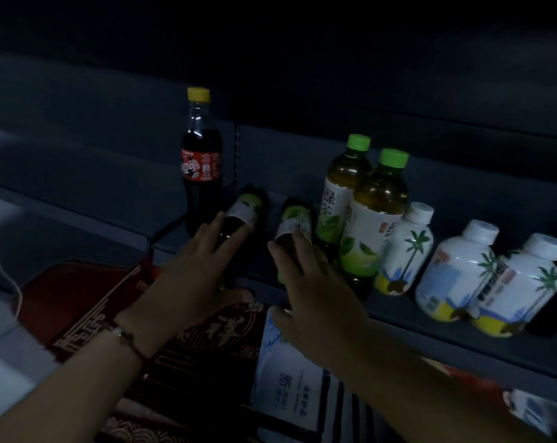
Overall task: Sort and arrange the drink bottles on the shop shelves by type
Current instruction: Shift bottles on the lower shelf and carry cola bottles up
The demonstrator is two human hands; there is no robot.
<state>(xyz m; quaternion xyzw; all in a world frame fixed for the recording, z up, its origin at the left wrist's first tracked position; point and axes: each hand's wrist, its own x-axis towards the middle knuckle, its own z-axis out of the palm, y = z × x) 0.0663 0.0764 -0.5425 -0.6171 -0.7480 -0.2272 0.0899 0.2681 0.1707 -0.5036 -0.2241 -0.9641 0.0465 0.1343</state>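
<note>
Head view, dim light: the left hand (pixel 194 266) has its grip curled around a dark tea bottle (pixel 239 219) that points away from it, bottom toward the back of the shelf (pixel 430 327), neck hidden inside the fingers. The right hand (pixel 306 282) holds a second tea bottle (pixel 294 225) the same way, just to the right of the first; both grips are closed on their bottles.

Risk, as I judge it: both bottles are tilted and held by the neck end, so one could slip as it is swung upright. The right grip sits almost against two upright green tea bottles (pixel 373 219), and a careless swing there could knock them over, then the three white coconut drink bottles (pixel 405 251) farther right. Just beyond the left grip stands a cola bottle (pixel 202 161), equally easy to bump.

The tilted pair belong beside the upright green teas, immediately right of the right grip.
</note>
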